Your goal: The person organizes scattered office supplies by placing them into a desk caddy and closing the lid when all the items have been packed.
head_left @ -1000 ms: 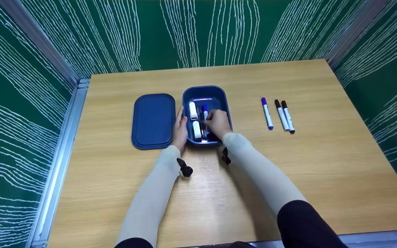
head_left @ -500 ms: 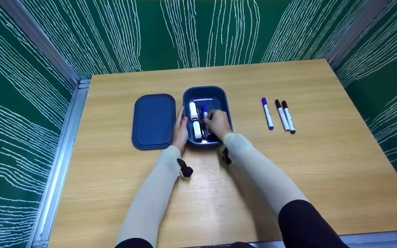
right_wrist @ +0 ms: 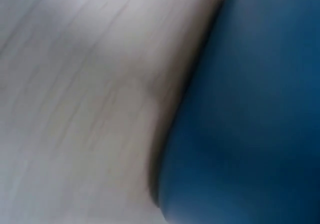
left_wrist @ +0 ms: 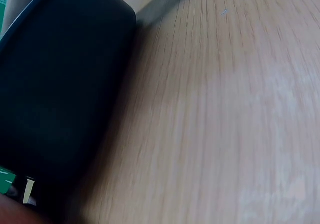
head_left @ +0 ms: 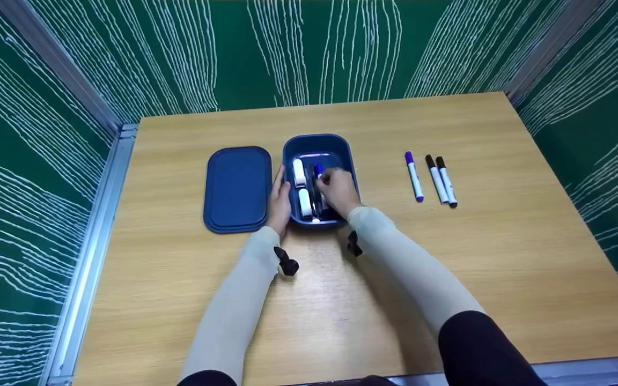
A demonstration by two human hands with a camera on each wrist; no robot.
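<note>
In the head view a dark blue open box [head_left: 344, 145] stands on the table. My left hand [head_left: 278, 206] lies along its left wall, fingers straight. My right hand [head_left: 339, 190] reaches inside, its curled fingers on a blue-capped marker [head_left: 318, 170] whose lower part the hand hides. Left of that marker lie two small white blocks, a far one [head_left: 299, 172] and a near one [head_left: 304, 202], with dark slim items [head_left: 315, 198] alongside. The left wrist view shows the box's dark outer wall [left_wrist: 60, 83]; the right wrist view, its blue side [right_wrist: 250, 108].
A dark blue lid [head_left: 237, 190] lies flat left of the box. To the right are one marker with a purple-blue cap [head_left: 414, 177] and two black-capped markers, a left one [head_left: 437, 179] and a right one [head_left: 447, 182]. Green walls with white lines enclose the wooden table [head_left: 180, 300].
My right fingers shift very slightly at the marker inside the box. The left hand, box, lid and loose markers stay where they were.
</note>
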